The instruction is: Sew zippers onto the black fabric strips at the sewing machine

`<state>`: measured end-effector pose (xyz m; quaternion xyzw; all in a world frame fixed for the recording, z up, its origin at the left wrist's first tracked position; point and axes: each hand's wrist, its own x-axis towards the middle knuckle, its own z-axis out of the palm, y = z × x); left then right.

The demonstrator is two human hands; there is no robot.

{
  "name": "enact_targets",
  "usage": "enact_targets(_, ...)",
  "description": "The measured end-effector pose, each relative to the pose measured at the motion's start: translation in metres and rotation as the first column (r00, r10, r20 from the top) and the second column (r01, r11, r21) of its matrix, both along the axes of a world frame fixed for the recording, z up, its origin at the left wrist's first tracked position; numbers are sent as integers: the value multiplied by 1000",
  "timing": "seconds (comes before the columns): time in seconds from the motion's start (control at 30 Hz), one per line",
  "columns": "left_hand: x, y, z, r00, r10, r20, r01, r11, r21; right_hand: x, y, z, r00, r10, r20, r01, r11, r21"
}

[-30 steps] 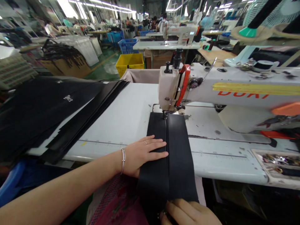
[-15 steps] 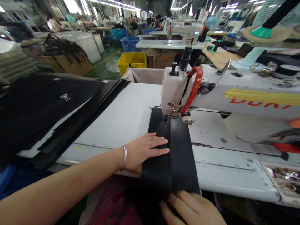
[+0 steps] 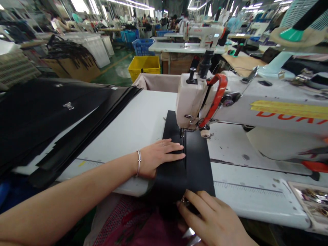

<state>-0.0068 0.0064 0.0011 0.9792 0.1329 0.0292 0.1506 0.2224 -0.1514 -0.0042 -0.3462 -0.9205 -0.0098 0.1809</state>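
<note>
A black leather-like panel [image 3: 200, 164] lies under the needle and presser foot [image 3: 182, 132] of a white sewing machine [image 3: 189, 99]. A narrow seam or slit runs lengthwise along it, toward the foot. My left hand [image 3: 160, 155] rests flat on the panel's left part, fingers stretched toward the seam just in front of the foot. At the near edge of the table, my right hand [image 3: 212, 215] is closed with thumb and fingers at the panel's near end. Shiny pointed metal blades [image 3: 191, 235], like those of small scissors, show beneath that hand; their handle is hidden.
Black panels [image 3: 51, 116] are stacked on the left, a metal clip [image 3: 68, 106] on top. A tray of metal parts [image 3: 315, 198] sits at the right front. Beyond the table stand a fabric-lined bin [image 3: 156, 82] and a yellow crate [image 3: 144, 65].
The panel has moved forward under the presser foot, its far end now further beyond it. Both hands have moved forward with it, and metal blades now show under my right hand.
</note>
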Motion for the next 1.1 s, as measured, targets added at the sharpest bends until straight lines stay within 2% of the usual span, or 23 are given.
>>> enact_targets(0.17, 0, 2, -6, 1000, 5, 21, -5, 1000, 8, 2, -1, -5, 997, -71, -23, 69, 996, -55)
enact_targets(0.77, 1, 6, -7, 999, 27, 32, -28, 999, 20, -1, 9, 3, 992, -49, -115, 44, 998, -46)
enact_targets(1.1, 1, 10, -8, 998, 52, 33, -52, 998, 20, -3, 6, -3, 984, -39, -174, 21, 994, -106)
